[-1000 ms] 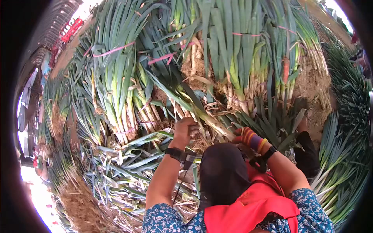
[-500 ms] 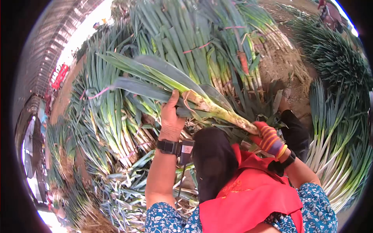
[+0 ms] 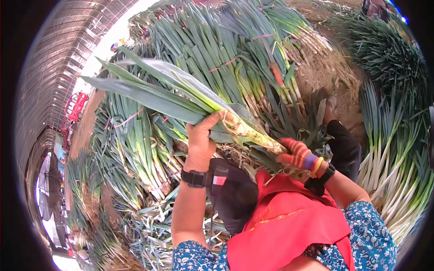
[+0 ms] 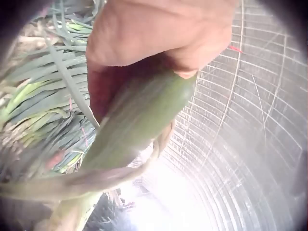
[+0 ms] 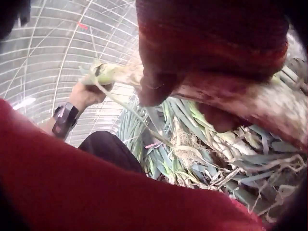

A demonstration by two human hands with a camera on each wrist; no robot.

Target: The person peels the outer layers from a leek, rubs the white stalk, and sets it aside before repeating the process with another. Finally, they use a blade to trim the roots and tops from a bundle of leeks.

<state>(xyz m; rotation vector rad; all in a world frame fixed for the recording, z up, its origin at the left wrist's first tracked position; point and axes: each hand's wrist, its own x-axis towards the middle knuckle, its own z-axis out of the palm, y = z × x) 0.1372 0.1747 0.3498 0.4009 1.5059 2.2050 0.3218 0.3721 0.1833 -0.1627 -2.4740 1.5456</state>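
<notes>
A thick leek point(image 3: 246, 130) is held slantwise above the lap, its broad green leaves point(image 3: 149, 92) fanning to the upper left. My bare left hand point(image 3: 201, 137) grips it where the leaves meet the pale stalk. In the left wrist view the fingers point(image 4: 144, 36) wrap over the green part, and a withered leaf strip point(image 4: 91, 183) crosses below them. At the lower, root end, my right hand point(image 3: 299, 156) in a striped knit glove holds the stalk. The right wrist view shows the gloved fingers point(image 5: 159, 82) curled round the soil-stained stalk point(image 5: 260, 101); the root tip is hidden.
Banded leek bundles point(image 3: 190, 45) lie in a big heap ahead. Loose leaf trimmings point(image 3: 153, 237) cover the ground at lower left. Cleaned leeks with white stalks point(image 3: 389, 171) lie at right. A dark-clad knee point(image 3: 233, 194) and a red apron point(image 3: 285, 217) are close below the hands.
The leek has come up from low over the heap to above the lap, leaves swinging upper left. My left hand, earlier apart from it, now grips it. The right hand keeps its hold.
</notes>
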